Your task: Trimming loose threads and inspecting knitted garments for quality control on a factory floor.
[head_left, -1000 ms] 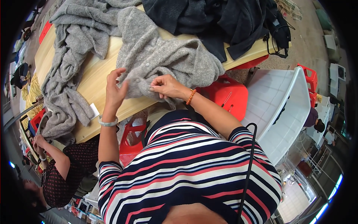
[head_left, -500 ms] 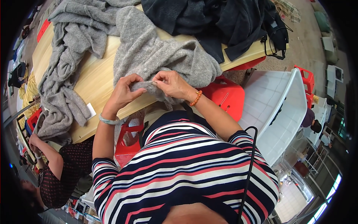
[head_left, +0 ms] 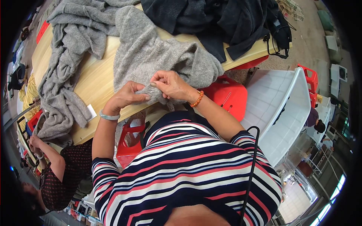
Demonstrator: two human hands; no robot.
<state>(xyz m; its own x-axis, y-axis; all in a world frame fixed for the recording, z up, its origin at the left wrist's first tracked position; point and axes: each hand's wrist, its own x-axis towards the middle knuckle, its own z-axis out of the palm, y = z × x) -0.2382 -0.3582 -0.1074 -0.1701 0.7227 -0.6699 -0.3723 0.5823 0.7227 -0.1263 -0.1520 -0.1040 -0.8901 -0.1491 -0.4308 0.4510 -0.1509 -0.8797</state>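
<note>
A grey knitted garment (head_left: 145, 49) lies bunched over the near edge of the wooden table, part of it hanging off. My left hand (head_left: 126, 98) grips its near edge, the thumb lying on top and the other fingers partly hidden by the knit. Just right of it, my right hand (head_left: 172, 86) is closed in a pinch, thumb against forefinger, slightly above the same edge. Whatever sits between those fingertips is too small to make out.
More grey knitwear (head_left: 71, 56) trails over the table's (head_left: 100, 81) left side. Dark garments (head_left: 211, 19) are heaped at the far side. Red stools (head_left: 228, 97) and a large white bin (head_left: 271, 101) stand to the right. At left, another person (head_left: 71, 162) handles grey knit.
My right hand has come off the knit edge and now pinches just above it. My left thumb has flattened over the fabric, and the small shiny spot on the garment no longer shows.
</note>
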